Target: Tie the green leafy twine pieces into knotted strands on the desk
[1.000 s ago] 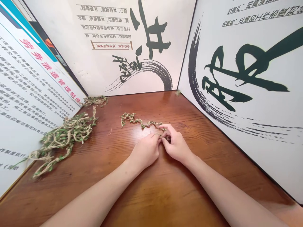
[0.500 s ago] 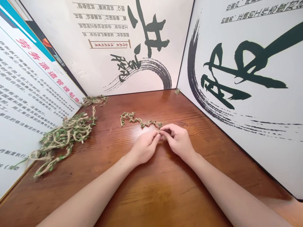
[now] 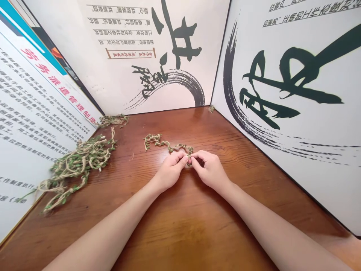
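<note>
A thin length of leafy twine (image 3: 166, 143), tan cord with small green leaves, winds over the brown wooden table (image 3: 180, 226) and ends at my fingers. My left hand (image 3: 170, 170) pinches it between thumb and forefinger. Close beside it, my right hand (image 3: 210, 167) pinches the same twine with thumb and fingertips. A small bit of the twine shows between the two sets of fingertips; its exact shape there is partly hidden by the fingers.
A tangled heap of leafy twine (image 3: 81, 162) lies at the left, against a printed board (image 3: 34, 113). A smaller bunch (image 3: 113, 120) sits in the back left corner, and a tiny tuft (image 3: 211, 109) in the back right corner. Lettered panels (image 3: 282, 75) enclose the table.
My fingertips have shifted slightly on the twine, and a small bit of it now shows between them. The right hand has moved a little to the left.
</note>
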A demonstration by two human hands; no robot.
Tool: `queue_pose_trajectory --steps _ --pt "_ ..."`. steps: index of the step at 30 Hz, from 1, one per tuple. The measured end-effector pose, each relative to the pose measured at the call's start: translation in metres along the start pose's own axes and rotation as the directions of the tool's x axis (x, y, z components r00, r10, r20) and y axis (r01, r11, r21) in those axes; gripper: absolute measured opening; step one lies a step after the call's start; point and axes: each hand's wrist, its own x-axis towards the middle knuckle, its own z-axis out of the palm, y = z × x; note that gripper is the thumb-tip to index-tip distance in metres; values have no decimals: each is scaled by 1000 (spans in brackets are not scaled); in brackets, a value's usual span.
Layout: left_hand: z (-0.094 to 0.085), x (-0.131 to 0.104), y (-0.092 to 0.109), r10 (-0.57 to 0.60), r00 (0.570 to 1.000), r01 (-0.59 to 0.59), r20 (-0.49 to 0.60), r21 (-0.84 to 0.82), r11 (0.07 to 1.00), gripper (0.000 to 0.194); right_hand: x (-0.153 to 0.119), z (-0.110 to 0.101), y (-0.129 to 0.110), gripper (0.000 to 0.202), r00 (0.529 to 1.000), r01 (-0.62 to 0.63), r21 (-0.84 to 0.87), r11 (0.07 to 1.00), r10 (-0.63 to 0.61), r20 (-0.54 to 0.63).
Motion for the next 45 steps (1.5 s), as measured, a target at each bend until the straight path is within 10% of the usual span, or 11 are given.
queue_pose_trajectory --steps 7,18,25,45 --pt "9 -8 10 153 975 -75 -163 408 910 21 -1 2 -1 12 999 22 -67 998 -23 -24" --pt "4 -5 2 181 977 -142 -114 290 946 26 -1 2 -2 12 999 29 -44 999 -30 -19" --pt "9 -7 5 317 937 -204 -149 502 841 16 -1 2 0 11 999 -50 -81 995 51 10" --pt "11 -4 9 203 965 -105 -168 462 881 20 -2 2 1 8 992 -120 -59 991 118 -45"
